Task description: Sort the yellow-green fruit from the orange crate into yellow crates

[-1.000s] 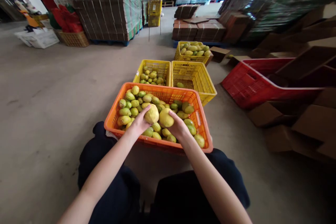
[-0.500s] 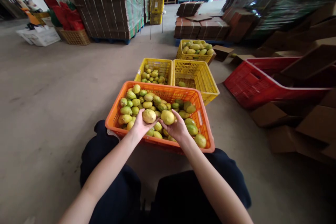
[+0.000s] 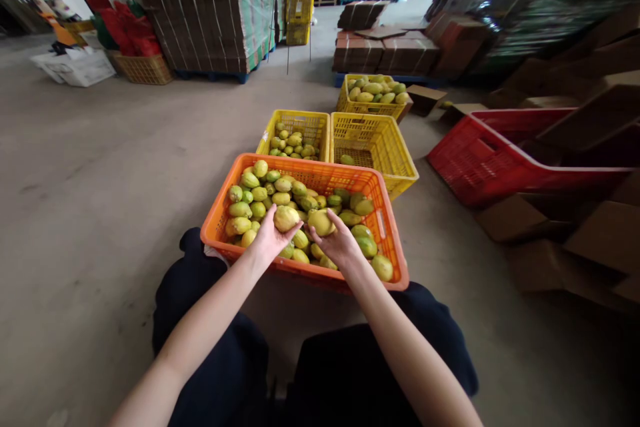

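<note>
My left hand [image 3: 271,235] is closed round a yellow papaya [image 3: 287,219], with the thumb along its left side. A second yellow-green papaya [image 3: 321,222] sits in my right hand [image 3: 339,240], whose thumb lies over its right side. Both hands are over the orange crate [image 3: 306,269], side by side, and the two fruits are a small gap apart. Below and around them lie many green and yellow papayas [image 3: 241,208] in the crate. The undersides of the held fruits are partly hidden by my fingers.
Behind the orange crate stand a yellow crate [image 3: 260,140] of small papayas and another yellow crate [image 3: 395,147] with a fruit inside. Farther back is a full yellow crate [image 3: 345,105]. A red crate [image 3: 465,167] and cardboard boxes [image 3: 600,233] are at the right.
The papaya in my right hand has turned a little. Both fruits have shifted very slightly, and the hands stay over the orange crate.
</note>
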### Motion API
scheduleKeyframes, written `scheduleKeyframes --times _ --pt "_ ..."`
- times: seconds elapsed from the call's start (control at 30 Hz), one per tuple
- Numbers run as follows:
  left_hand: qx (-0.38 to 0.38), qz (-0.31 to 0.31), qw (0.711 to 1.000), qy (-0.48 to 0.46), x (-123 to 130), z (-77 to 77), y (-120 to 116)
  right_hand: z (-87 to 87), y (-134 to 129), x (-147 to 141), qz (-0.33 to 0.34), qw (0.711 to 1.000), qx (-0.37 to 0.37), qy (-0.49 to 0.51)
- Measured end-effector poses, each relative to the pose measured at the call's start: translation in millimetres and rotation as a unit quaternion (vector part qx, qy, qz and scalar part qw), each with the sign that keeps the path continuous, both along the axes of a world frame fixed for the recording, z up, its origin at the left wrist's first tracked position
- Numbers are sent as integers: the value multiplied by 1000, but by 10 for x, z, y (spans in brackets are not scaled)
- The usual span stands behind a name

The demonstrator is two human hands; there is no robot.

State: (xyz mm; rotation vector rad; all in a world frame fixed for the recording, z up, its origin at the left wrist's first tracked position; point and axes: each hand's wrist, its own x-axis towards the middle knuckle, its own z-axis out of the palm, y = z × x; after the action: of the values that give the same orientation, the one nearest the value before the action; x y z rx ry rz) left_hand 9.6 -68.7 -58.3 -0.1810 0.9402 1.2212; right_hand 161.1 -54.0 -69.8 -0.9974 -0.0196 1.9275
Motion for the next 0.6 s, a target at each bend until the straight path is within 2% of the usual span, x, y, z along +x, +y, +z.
scheduleKeyframes --times 0.07,0.13,0.17,0.27,0.3,0.33,0.37,0.4,0.47,0.53,0.6 --pt "76 -16 996 46 29 31 -54 -2 -28 -29 -15 995 88 -44" --pt "187 -20 972 143 46 58 -109 6 -62 -47 -13 974 199 -112" --pt "247 -18 945 213 47 69 -132 12 -78 -48 -10 953 257 -162" --pt "388 -10 826 409 27 105 -172 38 -118 -22 -39 857 387 -338" --pt "409 -8 797 445 20 124 -179 50 -131 -8 -53 828 412 -377" --pt "415 -2 786 458 18 149 -187 66 -144 4 -60 808 430 -398" --pt "407 6 794 451 21 180 -195 85 -159 14 -61 800 442 -400" --pt "389 13 816 427 29 217 -206 108 -176 22 -57 801 450 -390" --pt "339 30 875 345 55 299 -230 160 -212 27 -49 820 450 -349" --pt "292 45 919 260 79 368 -249 208 -238 29 -53 844 435 -309" --pt "273 50 936 217 85 396 -256 240 -243 38 -47 855 429 -288"
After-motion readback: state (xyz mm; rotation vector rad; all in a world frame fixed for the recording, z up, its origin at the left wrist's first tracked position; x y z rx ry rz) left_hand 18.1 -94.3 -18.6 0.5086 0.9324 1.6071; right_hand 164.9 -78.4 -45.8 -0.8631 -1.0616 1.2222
